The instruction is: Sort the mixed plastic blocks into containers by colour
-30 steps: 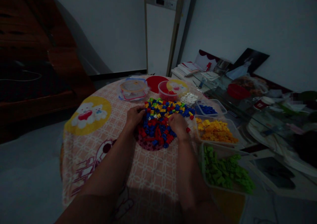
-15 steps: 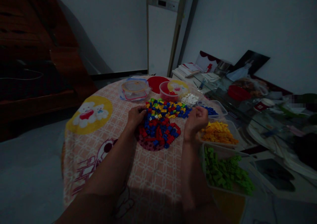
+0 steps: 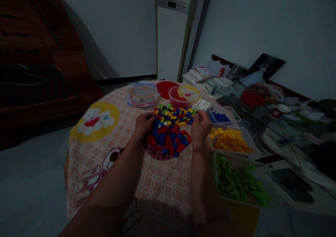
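Observation:
A heap of small red, blue, yellow and green bricks (image 3: pixel 170 130) lies in the middle of a round table under a patterned cloth (image 3: pixel 112 149). My left hand (image 3: pixel 143 124) rests curled at the heap's left edge, fingers touching the bricks. My right hand (image 3: pixel 201 128) sits at the heap's right edge, fingers bent toward the bricks; whether it holds one is hidden. To its right stand clear tubs of blue bricks (image 3: pixel 221 117), yellow bricks (image 3: pixel 229 140) and green bricks (image 3: pixel 240 184).
At the table's far side are a lidded clear box (image 3: pixel 143 94), a red lid (image 3: pixel 165 87), a tub with red bricks (image 3: pixel 178 98) and white pieces (image 3: pixel 201 105). A cluttered glass table (image 3: pixel 273 121) stands right. Dark wooden furniture (image 3: pixel 39 72) stands left.
My right hand went from the heap out over the blue and yellow tubs, then came back to the heap's right edge. My left hand stayed put.

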Demonstrator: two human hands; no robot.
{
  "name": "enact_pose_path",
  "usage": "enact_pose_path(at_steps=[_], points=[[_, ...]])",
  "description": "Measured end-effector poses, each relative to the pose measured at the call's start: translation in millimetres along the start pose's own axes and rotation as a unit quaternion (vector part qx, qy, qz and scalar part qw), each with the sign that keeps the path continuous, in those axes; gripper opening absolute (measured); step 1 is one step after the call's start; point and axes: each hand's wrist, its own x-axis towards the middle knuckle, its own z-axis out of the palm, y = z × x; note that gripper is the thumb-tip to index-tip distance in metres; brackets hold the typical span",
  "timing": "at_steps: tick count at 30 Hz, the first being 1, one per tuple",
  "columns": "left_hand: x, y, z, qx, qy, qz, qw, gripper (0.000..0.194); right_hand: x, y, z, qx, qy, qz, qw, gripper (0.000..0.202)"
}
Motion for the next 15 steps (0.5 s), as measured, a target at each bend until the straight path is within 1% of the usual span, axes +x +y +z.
enact_pose_path(at_steps=[2,4,7,9,12,15], points=[[0,-1,0.2,0.004,0.002,0.004,1.000,0.033,-3,4,7,-0.044,-0.072,-0.017,0.996,0.028],[0,-1,0.1,0.007,0.002,0.008,1.000,0.033,-8,8,14,-0.079,-0.141,-0.032,0.986,0.031],[0,-1,-0.1,0.011,0.000,0.009,1.000,0.035,-15,10,26,-0.118,-0.237,-0.053,0.963,0.032],[0,-1,-0.3,0.014,-0.001,0.007,1.000,0.036,-19,10,31,-0.148,-0.291,-0.070,0.943,0.032],[0,-2,-0.2,0.013,-0.003,0.004,1.000,0.037,-23,8,33,-0.209,-0.338,-0.090,0.913,0.030],[0,-1,0.0,0.016,-0.003,0.005,1.000,0.036,-25,5,33,-0.265,-0.361,-0.096,0.889,0.030]])
